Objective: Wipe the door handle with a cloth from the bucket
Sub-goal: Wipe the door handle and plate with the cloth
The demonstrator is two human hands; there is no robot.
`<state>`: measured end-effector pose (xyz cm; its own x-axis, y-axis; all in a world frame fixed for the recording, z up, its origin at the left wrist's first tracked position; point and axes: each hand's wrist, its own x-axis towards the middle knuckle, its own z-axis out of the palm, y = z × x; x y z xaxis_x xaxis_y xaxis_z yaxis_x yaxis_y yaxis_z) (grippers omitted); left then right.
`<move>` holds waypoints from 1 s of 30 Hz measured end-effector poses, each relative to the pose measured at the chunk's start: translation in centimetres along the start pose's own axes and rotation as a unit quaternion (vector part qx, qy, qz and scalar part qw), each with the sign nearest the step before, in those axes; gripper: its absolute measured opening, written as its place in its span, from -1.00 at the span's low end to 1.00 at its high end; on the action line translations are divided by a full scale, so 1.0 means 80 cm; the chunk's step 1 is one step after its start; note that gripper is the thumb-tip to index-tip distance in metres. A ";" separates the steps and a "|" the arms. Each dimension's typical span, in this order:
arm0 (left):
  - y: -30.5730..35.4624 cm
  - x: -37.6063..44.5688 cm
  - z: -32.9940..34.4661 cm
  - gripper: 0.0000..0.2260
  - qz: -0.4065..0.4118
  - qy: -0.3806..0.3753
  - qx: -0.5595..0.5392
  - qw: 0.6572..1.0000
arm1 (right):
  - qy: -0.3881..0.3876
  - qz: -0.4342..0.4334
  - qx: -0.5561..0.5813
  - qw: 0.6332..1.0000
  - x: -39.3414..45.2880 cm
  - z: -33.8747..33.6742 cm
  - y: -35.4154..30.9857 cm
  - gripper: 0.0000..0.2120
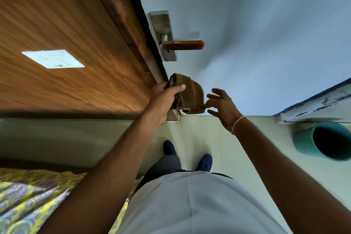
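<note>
A door handle [183, 45] with a brown lever on a steel plate sits on the pale blue door [256, 34]. Well below it, my left hand [164, 99] grips a folded brown cloth [190, 93], thumb on top. My right hand [222, 106] is just right of the cloth with fingers spread; its thumb and forefinger touch the cloth's lower right corner. A teal bucket [322, 141] stands on the floor at the right, and its inside looks dark.
A wooden panel [66, 34] with a white switch plate [54, 59] fills the left. A yellow patterned bedspread [34, 195] lies at the lower left. My blue shoes [204, 162] stand on the pale tiled floor. A white frame [313, 106] runs at the right.
</note>
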<state>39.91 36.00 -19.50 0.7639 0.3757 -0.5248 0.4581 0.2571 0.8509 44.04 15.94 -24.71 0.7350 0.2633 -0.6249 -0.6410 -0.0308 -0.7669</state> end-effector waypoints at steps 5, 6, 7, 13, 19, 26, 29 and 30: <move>0.015 -0.002 0.000 -0.79 -0.048 -0.031 -0.035 0.998 | -0.028 0.135 0.079 0.987 0.008 0.007 0.020 -0.33; 0.018 -0.003 0.000 -0.77 -0.058 -0.045 -0.052 0.996 | -0.045 0.168 0.106 0.979 0.012 0.007 0.024 -0.25; 0.020 -0.003 -0.001 -0.75 -0.068 -0.059 -0.065 0.994 | -0.076 0.190 0.135 0.969 0.015 0.007 0.028 -0.20; 0.027 0.018 -0.027 -0.76 -0.112 -0.070 -0.063 0.989 | -0.143 0.146 0.322 0.925 0.016 0.019 0.030 -0.54; 0.014 0.047 -0.057 -0.83 -0.102 -0.030 -0.004 0.994 | -0.075 0.115 0.246 0.960 0.029 0.016 0.015 -0.88; 0.009 0.054 -0.047 -0.87 0.008 -0.019 0.161 0.987 | 0.112 -0.023 0.002 0.993 0.023 0.040 -0.007 -0.86; 0.005 0.051 -0.031 -0.86 0.042 -0.030 0.222 0.974 | 0.145 -0.096 -0.120 0.978 0.015 0.071 -0.011 -0.86; 0.005 0.049 -0.025 -0.85 0.051 -0.040 0.229 0.971 | 0.137 -0.108 -0.129 0.976 0.013 0.082 -0.011 -0.88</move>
<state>42.15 39.37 -21.22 0.8402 0.3037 -0.4492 0.5185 -0.2079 0.8294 43.89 22.53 -23.72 0.9010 0.0231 -0.4332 -0.4138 -0.2540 -0.8742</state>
